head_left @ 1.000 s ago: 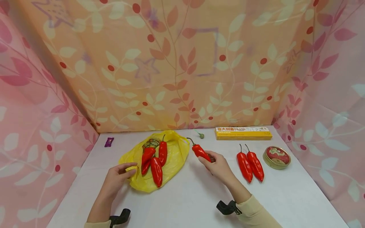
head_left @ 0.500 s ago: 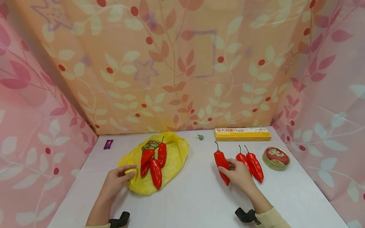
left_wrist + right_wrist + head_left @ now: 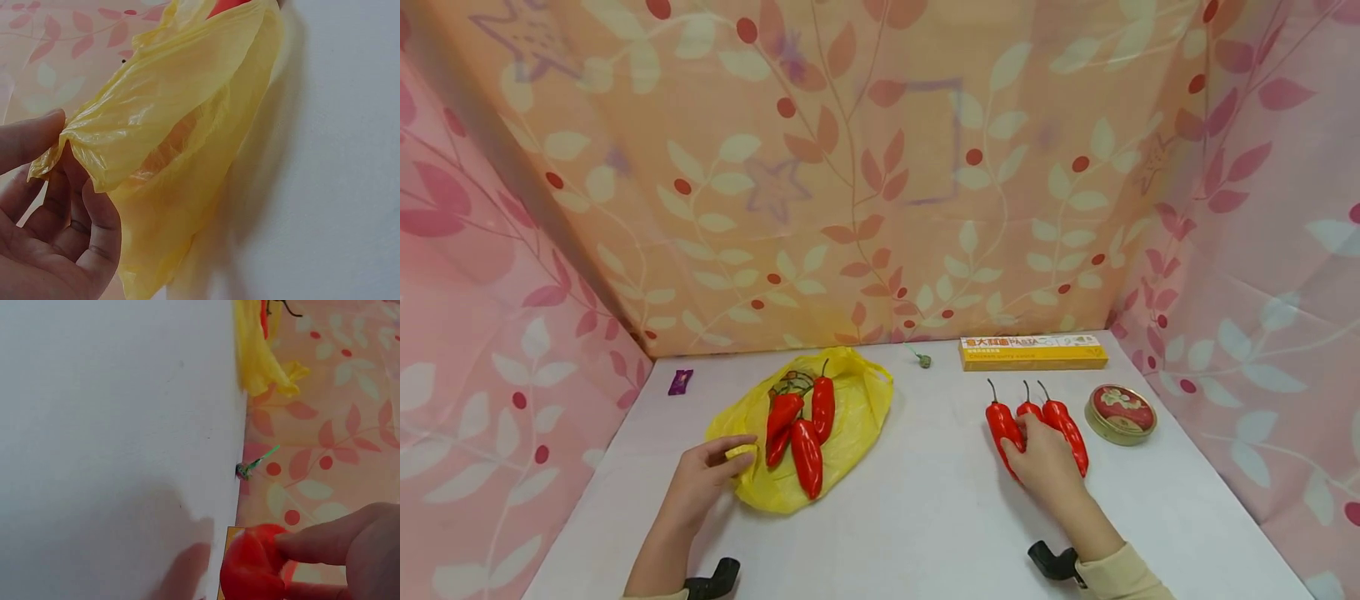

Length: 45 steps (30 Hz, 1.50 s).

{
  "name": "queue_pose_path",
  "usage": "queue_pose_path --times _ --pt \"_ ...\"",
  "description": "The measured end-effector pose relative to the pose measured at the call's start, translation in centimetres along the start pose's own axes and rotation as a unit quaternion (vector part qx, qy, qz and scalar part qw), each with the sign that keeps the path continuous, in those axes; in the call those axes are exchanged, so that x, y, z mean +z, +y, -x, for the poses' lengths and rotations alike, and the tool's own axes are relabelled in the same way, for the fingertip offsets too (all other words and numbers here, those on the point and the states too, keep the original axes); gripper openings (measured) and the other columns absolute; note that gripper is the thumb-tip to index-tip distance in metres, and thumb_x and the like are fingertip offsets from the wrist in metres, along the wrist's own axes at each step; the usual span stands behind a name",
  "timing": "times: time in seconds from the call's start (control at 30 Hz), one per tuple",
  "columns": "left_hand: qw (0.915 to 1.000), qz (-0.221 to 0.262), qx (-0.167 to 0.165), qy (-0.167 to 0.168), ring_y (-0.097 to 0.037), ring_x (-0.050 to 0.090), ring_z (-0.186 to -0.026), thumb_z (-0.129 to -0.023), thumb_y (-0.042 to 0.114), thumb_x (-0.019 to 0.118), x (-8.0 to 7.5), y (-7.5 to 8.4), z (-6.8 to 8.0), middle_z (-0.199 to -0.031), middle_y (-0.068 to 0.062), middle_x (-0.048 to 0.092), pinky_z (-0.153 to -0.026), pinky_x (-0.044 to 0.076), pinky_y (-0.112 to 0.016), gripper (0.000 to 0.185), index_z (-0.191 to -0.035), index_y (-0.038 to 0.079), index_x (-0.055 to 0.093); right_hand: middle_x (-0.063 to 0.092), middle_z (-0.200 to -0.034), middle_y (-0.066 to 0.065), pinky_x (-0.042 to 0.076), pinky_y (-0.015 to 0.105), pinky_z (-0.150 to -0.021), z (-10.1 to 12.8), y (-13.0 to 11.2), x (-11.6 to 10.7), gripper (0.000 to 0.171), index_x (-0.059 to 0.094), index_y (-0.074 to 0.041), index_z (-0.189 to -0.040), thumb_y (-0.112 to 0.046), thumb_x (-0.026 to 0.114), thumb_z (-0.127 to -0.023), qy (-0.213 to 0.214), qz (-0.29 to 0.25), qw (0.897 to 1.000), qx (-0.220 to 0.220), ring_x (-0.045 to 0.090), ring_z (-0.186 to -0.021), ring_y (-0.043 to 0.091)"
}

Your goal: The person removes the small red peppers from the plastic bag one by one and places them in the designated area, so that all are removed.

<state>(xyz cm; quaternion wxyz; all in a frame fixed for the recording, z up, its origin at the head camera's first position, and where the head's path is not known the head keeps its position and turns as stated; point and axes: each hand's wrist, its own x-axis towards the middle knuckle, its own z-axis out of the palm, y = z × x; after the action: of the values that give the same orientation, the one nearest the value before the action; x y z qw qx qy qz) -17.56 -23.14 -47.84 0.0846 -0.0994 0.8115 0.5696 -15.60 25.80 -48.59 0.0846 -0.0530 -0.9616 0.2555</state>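
While the left hand (image 3: 700,479) pinches the left edge of a yellow plastic bag (image 3: 863,400), the right hand (image 3: 1048,471) grips a red chili pepper (image 3: 1002,423), stem pointing away, just left of two loose peppers (image 3: 1070,429); whether it touches the white table (image 3: 917,517), I can't tell. Several bagged peppers (image 3: 807,458) lie together. Round tin (image 3: 1122,410) right of the loose pair; pasta box (image 3: 1033,357) behind.

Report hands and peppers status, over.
Left hand: pinching yellow bag. Right hand: gripping red pepper, two more peppers alongside. Round tin close by, seemingly not blocking.
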Motion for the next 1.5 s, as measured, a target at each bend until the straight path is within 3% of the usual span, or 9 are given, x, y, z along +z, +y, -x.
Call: queue_pose_path --times 0.27,0.6,0.9,1.07,1.23,1.5 --pt "1.0000 0.005 -0.004 0.002 -0.026 0.039 -0.119 -0.093 0.024 0.073 -0.1 -0.1 0.1 -0.142 -0.012 0.050 -0.079 0.052 -0.020 0.040 -0.131 0.011 0.068 0.060 -0.074 0.013 0.060 0.047 -0.067 -0.3 0.3 0.7 0.038 0.057 0.007 -0.102 -0.021 0.076 -0.085 0.037 0.073 0.996 -0.022 0.055 -0.061 0.023" --pt "1.0000 0.003 0.006 0.005 -0.025 0.042 -0.115 -0.093 0.023 0.073 -0.2 -0.2 0.1 -0.140 -0.012 0.052 -0.078 0.053 -0.022 0.039 -0.130 0.010 0.069 0.059 -0.094 0.023 0.059 0.056 -0.069 -0.1 0.4 1.3 0.045 0.059 0.009 -0.108 -0.024 0.077 -0.083 0.037 0.120 0.992 -0.017 0.058 -0.076 0.031" --pt "1.0000 0.004 0.006 0.003 -0.025 0.042 -0.115 -0.094 0.023 0.073 -0.2 0.0 0.1 -0.140 -0.012 0.052 -0.079 0.053 -0.022 0.039 -0.130 0.010 0.068 0.060 -0.090 0.025 0.058 0.059 -0.071 0.1 0.6 1.0 0.044 0.062 0.012 -0.103 -0.025 0.078 -0.084 0.045 0.136 0.990 -0.015 0.060 -0.077 0.036" --pt "1.0000 0.004 0.000 0.004 -0.025 0.042 -0.114 -0.095 0.023 0.072 -0.2 -0.1 0.3 -0.140 -0.012 0.052 -0.079 0.053 -0.022 0.038 -0.130 0.010 0.068 0.065 -0.103 0.027 0.058 0.058 -0.078 -0.3 0.2 -0.4 0.050 0.062 0.008 -0.120 -0.028 0.075 -0.088 0.031 0.097 0.995 -0.004 0.062 -0.091 0.037" --pt "1.0000 0.003 -0.002 0.006 -0.025 0.043 -0.115 -0.095 0.023 0.071 -0.2 -0.3 0.4 -0.140 -0.012 0.052 -0.080 0.053 -0.022 0.038 -0.130 0.011 0.068 0.069 -0.113 0.019 0.059 0.052 -0.080 -1.1 -1.3 -1.4 0.051 0.062 -0.003 -0.132 -0.034 0.072 -0.092 0.008 0.012 1.000 0.005 0.064 -0.095 0.031" --pt "1.0000 0.004 0.007 0.006 -0.025 0.046 -0.113 -0.095 0.023 0.072 -0.3 -0.1 0.4 -0.138 -0.012 0.054 -0.082 0.054 -0.021 0.037 -0.130 0.011 0.069 0.070 -0.117 0.013 0.061 0.040 -0.077 -2.5 -5.7 -1.1 0.050 0.060 -0.011 -0.135 -0.037 0.071 -0.094 -0.008 -0.113 0.992 -0.061 0.068 -0.098 0.025"
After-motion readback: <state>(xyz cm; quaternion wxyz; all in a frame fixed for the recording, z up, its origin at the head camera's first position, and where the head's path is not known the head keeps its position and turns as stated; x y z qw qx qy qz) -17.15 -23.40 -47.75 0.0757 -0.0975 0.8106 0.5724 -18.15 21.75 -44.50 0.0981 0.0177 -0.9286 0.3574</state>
